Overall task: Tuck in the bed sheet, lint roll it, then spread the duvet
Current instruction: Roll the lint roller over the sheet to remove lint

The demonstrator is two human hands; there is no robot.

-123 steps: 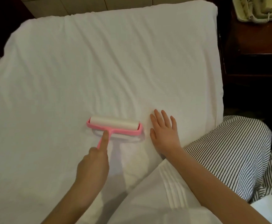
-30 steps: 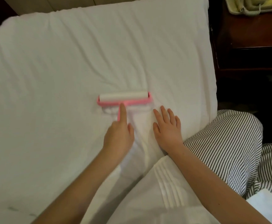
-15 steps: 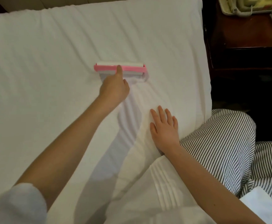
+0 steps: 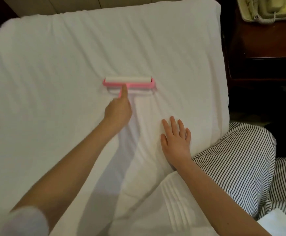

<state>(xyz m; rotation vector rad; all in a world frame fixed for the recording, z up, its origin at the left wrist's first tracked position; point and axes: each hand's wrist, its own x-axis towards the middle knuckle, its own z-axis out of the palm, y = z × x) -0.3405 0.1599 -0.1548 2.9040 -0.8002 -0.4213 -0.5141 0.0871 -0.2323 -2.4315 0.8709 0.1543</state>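
Observation:
A white bed sheet point(image 4: 62, 65) covers the mattress and shows shallow creases. On it, near the middle, lies a pink lint roller point(image 4: 130, 82) with a white roll. My left hand point(image 4: 119, 109) grips its pink handle, the forefinger stretched along the stem toward the roll. My right hand point(image 4: 175, 140) lies flat on the sheet to the right, fingers straight and spread. A striped duvet point(image 4: 241, 167) is bunched at the bed's lower right edge, with a white folded part point(image 4: 164, 210) at the bottom.
A dark wooden nightstand point(image 4: 266, 40) stands right of the bed with a beige telephone point(image 4: 266, 9) on it. A dark gap runs between bed and nightstand. A pale headboard panel point(image 4: 87, 2) lies beyond the far edge.
My left hand has drawn the roller back toward me after pushing it far up the sheet. My right hand stays flat in the same place.

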